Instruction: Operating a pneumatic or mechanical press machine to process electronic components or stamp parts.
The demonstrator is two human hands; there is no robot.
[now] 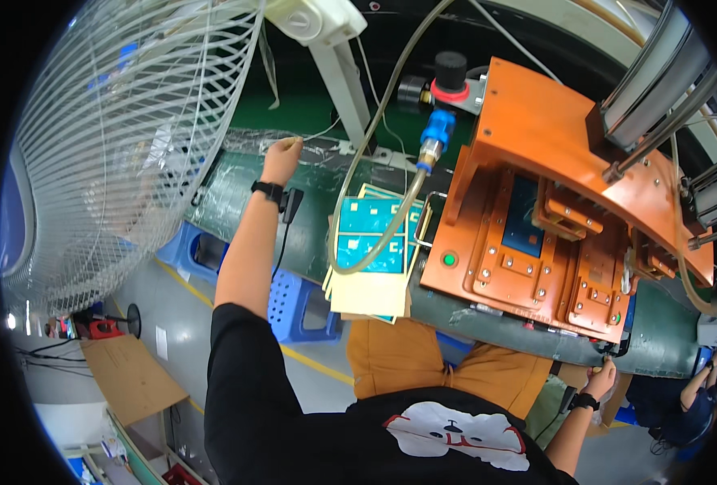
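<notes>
My left hand (280,164) is raised over the far left part of the green bench, fingers curled closed. Whatever it holds, if anything, is too small to tell. A black wrist strap (269,191) with a hanging cord circles that wrist. To its right lies a stack of blue-green and pale yellow sheets (368,293). My right hand (601,378) is closed at the bench's front edge, just below the near right corner of the orange press (487,275). Its fingertips meet a small dark part there that I cannot make out. A similar strap (586,401) is on that wrist.
A large white fan cage (140,105) fills the left. A looping clear hose (344,210) hangs over the sheets from a blue fitting (437,129). Blue stools (302,311) stand below the green bench (253,218). Another person (681,408) is at the far right.
</notes>
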